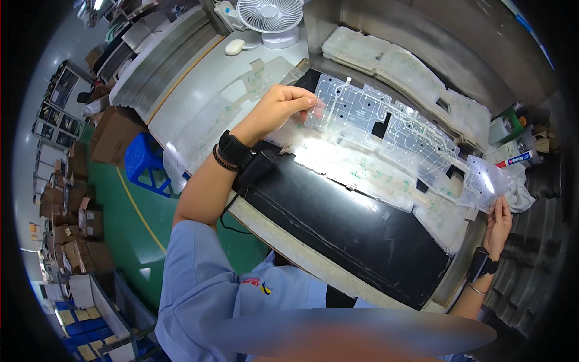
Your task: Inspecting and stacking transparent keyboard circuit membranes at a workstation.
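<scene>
A clear membrane circuit sheet [353,111] with silver traces and several dark cut-outs stretches between my two hands. My left hand [283,107] pinches its left end between thumb and fingers. At the far right end, my right hand [498,224] grips the sheet's lower corner with its fingertips. Beneath the sheet lies a whitish, translucent layer of plastic sheets [356,163] with green marks. How much the sheet touches that layer, I cannot tell. This layer rests at the far side of a glossy black board [356,223], close in front of me.
Another pale stack of sheets [386,60] leans along the metal back wall. More clear sheets [223,99] lie to the left. A white fan [269,21] and white mouse-shaped object [235,47] stand behind. On the right are a red-and-blue tube [515,158] and white cloth [520,193]; a blue stool [145,160] is at left.
</scene>
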Demonstrator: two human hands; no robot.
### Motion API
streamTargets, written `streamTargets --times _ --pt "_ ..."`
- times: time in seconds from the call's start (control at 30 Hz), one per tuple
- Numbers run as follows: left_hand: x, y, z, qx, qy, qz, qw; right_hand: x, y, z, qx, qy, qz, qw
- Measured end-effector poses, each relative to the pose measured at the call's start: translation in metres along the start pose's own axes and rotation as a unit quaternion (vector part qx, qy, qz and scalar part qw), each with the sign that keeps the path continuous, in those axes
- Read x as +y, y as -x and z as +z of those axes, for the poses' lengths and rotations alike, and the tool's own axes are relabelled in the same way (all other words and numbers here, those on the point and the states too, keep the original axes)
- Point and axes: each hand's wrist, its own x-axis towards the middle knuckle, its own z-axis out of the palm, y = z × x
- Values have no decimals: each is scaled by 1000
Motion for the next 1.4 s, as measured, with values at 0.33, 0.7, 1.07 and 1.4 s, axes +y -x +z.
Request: streamTargets --times 0.33,0.7,1.07,1.4 --pt "1 1 -4 3 -8 -1 1000 -1 3 10 -21 9 3 1000" --pt "-19 -6 -2 26 -90 13 996 2 2 6 -27 6 6 1000" --pt "-17 -10 14 -38 -547 102 830 3 6 -1 -64 68 -40 995" --pt "-18 -10 10 53 -245 4 968 2 4 6 -37 54 -105 992"
